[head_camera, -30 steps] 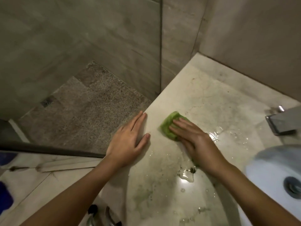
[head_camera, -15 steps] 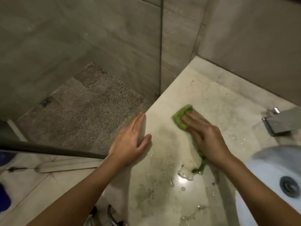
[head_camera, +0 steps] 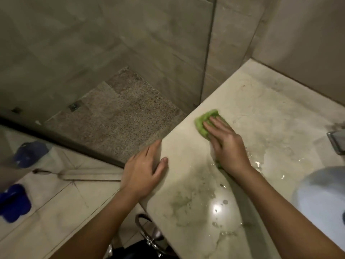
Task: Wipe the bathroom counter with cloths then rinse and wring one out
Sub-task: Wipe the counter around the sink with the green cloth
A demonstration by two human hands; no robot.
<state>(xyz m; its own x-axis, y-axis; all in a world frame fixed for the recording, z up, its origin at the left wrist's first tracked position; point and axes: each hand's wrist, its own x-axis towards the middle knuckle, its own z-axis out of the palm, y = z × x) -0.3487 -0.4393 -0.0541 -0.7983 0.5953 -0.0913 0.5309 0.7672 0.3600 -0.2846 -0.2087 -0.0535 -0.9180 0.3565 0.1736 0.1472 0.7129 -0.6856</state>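
Observation:
A green cloth (head_camera: 202,121) lies on the pale stone counter (head_camera: 261,113) near its left edge. My right hand (head_camera: 226,144) presses flat on the cloth, fingers pointing up-left; most of the cloth is hidden under the palm, with a small bit showing at the wrist. My left hand (head_camera: 145,170) rests flat over the counter's left edge with its fingers spread and holds nothing. Water puddles and greenish stains (head_camera: 184,204) cover the near part of the counter.
A white basin (head_camera: 321,199) sits at the right edge, and a metal tap (head_camera: 337,141) juts in above it. Left of the counter are a speckled shower floor (head_camera: 115,116), a dark threshold strip, blue items (head_camera: 15,202) on the floor tiles, and chrome plumbing (head_camera: 151,234) below.
My right hand has slid the green cloth up and to the left, toward the counter's left edge. The left hand has stayed on the edge.

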